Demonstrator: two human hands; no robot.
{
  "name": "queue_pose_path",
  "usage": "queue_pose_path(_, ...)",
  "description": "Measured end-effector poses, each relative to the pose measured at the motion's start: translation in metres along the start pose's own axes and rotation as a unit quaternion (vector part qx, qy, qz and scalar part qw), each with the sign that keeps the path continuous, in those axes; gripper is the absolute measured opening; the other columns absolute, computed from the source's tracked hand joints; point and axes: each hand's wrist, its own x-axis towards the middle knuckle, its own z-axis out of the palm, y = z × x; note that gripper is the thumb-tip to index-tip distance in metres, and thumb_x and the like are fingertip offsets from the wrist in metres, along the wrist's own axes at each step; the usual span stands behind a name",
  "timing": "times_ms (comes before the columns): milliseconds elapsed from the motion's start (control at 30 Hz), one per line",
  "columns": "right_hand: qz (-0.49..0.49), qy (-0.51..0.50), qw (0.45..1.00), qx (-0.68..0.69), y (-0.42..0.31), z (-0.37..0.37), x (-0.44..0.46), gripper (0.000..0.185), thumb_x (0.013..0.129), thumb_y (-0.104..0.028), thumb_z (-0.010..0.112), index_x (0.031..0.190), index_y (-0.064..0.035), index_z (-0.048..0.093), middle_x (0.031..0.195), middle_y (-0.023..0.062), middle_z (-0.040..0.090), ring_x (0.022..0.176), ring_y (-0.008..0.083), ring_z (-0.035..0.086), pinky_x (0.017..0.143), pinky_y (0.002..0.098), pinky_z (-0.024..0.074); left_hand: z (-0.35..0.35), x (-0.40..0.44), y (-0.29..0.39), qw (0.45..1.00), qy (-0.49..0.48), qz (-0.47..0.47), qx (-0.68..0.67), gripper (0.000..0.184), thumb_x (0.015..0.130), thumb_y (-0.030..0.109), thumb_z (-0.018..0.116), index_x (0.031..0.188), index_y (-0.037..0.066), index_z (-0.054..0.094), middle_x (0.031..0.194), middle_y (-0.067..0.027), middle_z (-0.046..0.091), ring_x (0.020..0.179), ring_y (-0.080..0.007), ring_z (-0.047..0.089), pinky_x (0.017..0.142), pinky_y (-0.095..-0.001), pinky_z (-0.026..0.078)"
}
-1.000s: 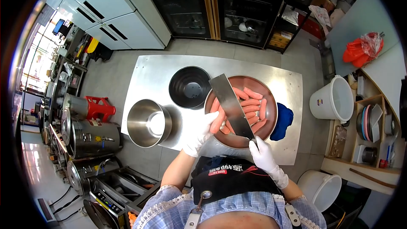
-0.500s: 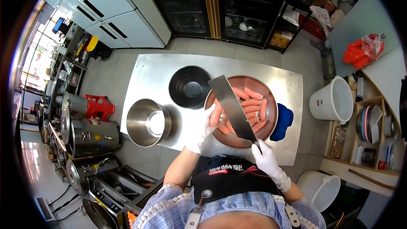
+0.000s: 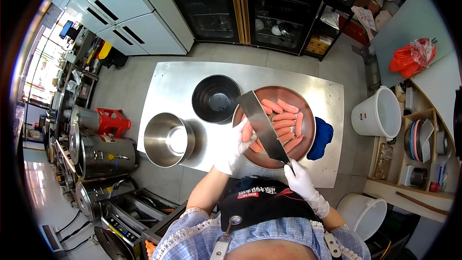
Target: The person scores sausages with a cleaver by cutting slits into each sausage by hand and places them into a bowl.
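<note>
In a white glove, my right hand (image 3: 299, 179) is closed round the handle of a wide cleaver (image 3: 262, 126). Its blade slants up and left across a round brown pan (image 3: 308, 108). My left hand (image 3: 232, 148), gloved too, grips a pink sausage (image 3: 247, 132) at the pan's left side, close to the blade. Several more pink sausages (image 3: 285, 124) lie in the pan, some partly hidden under the blade. Whether the cleaver's edge touches the held sausage I cannot tell.
On the steel table (image 3: 168, 87) stand a black pot (image 3: 216, 98) and a steel pot (image 3: 168, 139), left of the pan. A blue cloth (image 3: 320, 138) lies at the pan's right. White buckets (image 3: 375, 115) stand beyond the table's right edge.
The cleaver's tip has dropped slightly toward me and to the right. My left hand has shifted a little right with the sausage, which now lies nearer the blade.
</note>
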Motion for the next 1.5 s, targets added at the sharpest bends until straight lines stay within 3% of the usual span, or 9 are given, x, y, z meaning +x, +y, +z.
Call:
queue_pose_path(367, 0.042, -0.011, 0.999, 0.032, 0.002, 0.005, 0.009, 0.014, 0.093, -0.012, 0.054, 0.089, 0.0019, 0.052, 0.075, 0.0229, 0.056, 0.069, 0.0410, 0.058, 0.060, 0.0420, 0.0443, 0.018, -0.015, -0.015, 0.993, 0.052, -0.031, 0.105, 0.027, 0.102, 0.020, 0.044, 0.119, 0.003, 0.056, 0.089, -0.0071, 0.058, 0.067, -0.0160, 0.051, 0.056, -0.0256, 0.042)
queue_pose_path(467, 0.043, 0.009, 0.997, 0.065, -0.002, 0.007, 0.011, 0.014, 0.094, -0.011, 0.054, 0.089, 0.0029, 0.051, 0.075, 0.0221, 0.056, 0.069, 0.0386, 0.058, 0.060, 0.0416, 0.0440, 0.012, -0.011, -0.018, 0.996, -0.029, -0.019, 0.076, 0.027, 0.102, 0.021, 0.045, 0.116, 0.000, 0.054, 0.087, -0.0080, 0.058, 0.067, -0.0171, 0.052, 0.056, -0.0268, 0.043)
queue_pose_path(533, 0.035, 0.008, 0.999, 0.032, -0.008, 0.003, 0.011, 0.015, 0.094, -0.010, 0.054, 0.089, 0.0037, 0.051, 0.074, 0.0203, 0.056, 0.068, 0.0358, 0.058, 0.061, 0.0411, 0.0444, 0.023, -0.006, -0.019, 0.993, 0.107, -0.002, 0.048, 0.033, 0.103, 0.022, 0.039, 0.117, -0.003, 0.055, 0.075, -0.0043, 0.053, 0.059, -0.0111, 0.045, 0.054, -0.0240, 0.042)
queue_pose_path(667, 0.038, 0.029, 0.997, 0.057, -0.009, -0.001, 0.003, 0.015, 0.094, -0.010, 0.054, 0.090, 0.0033, 0.051, 0.073, 0.0187, 0.056, 0.067, 0.0338, 0.058, 0.061, 0.0401, 0.0447, 0.004, 0.006, -0.003, 0.997, 0.067, -0.028, 0.007, 0.033, 0.103, 0.021, 0.036, 0.118, -0.003, 0.054, 0.078, -0.0047, 0.053, 0.058, -0.0110, 0.043, 0.054, -0.0232, 0.041)
queue_pose_path(733, 0.040, -0.005, 0.998, 0.049, -0.003, -0.005, 0.001, 0.014, 0.094, -0.011, 0.055, 0.094, 0.0023, 0.053, 0.073, 0.0176, 0.056, 0.067, 0.0333, 0.057, 0.062, 0.0387, 0.0457, 0.007, 0.006, 0.007, 0.997, -0.067, -0.012, 0.033, 0.032, 0.103, 0.019, 0.036, 0.118, -0.004, 0.053, 0.090, -0.0083, 0.058, 0.070, -0.0153, 0.054, 0.064, -0.0269, 0.049)
queue_pose_path(833, 0.062, -0.028, 0.997, 0.045, -0.008, -0.007, -0.003, 0.015, 0.094, -0.012, 0.055, 0.101, 0.0017, 0.056, 0.076, 0.0172, 0.058, 0.067, 0.0323, 0.057, 0.063, 0.0372, 0.0468, 0.064, -0.019, 0.013, 0.998, 0.023, 0.025, 0.059, 0.028, 0.102, 0.016, 0.038, 0.117, -0.003, 0.054, 0.102, -0.0124, 0.061, 0.089, -0.0209, 0.061, 0.078, -0.0338, 0.054)
queue_pose_path(933, 0.053, -0.034, 0.996, 0.057, -0.008, -0.005, -0.005, 0.019, 0.094, -0.012, 0.055, 0.108, 0.0012, 0.058, 0.079, 0.0181, 0.060, 0.070, 0.0325, 0.060, 0.065, 0.0362, 0.0481, 0.025, 0.000, 0.011, 0.998, -0.055, 0.018, 0.030, 0.027, 0.100, 0.012, 0.038, 0.117, -0.001, 0.054, 0.107, -0.0128, 0.061, 0.102, -0.0241, 0.061, 0.090, -0.0402, 0.053)
queue_pose_path(1233, -0.029, 0.010, 1.000, -0.004, 0.001, 0.005, -0.001, 0.015, 0.092, -0.011, 0.056, 0.099, 0.0026, 0.059, 0.077, 0.0215, 0.061, 0.069, 0.0388, 0.062, 0.060, 0.0406, 0.0478, 0.038, -0.009, 0.005, 0.997, 0.060, 0.021, 0.040, 0.023, 0.097, 0.006, 0.041, 0.113, -0.001, 0.055, 0.103, -0.0100, 0.062, 0.097, -0.0187, 0.061, 0.084, -0.0340, 0.054)
queue_pose_path(1500, -0.021, 0.016, 1.000, 0.015, 0.000, 0.009, 0.007, 0.016, 0.092, -0.010, 0.056, 0.085, 0.0025, 0.051, 0.070, 0.0229, 0.054, 0.065, 0.0428, 0.055, 0.055, 0.0439, 0.0413, 0.028, -0.014, -0.007, 0.996, 0.044, 0.027, 0.068, 0.023, 0.098, 0.008, 0.039, 0.110, -0.002, 0.056, 0.099, -0.0096, 0.062, 0.090, -0.0173, 0.059, 0.079, -0.0315, 0.052)
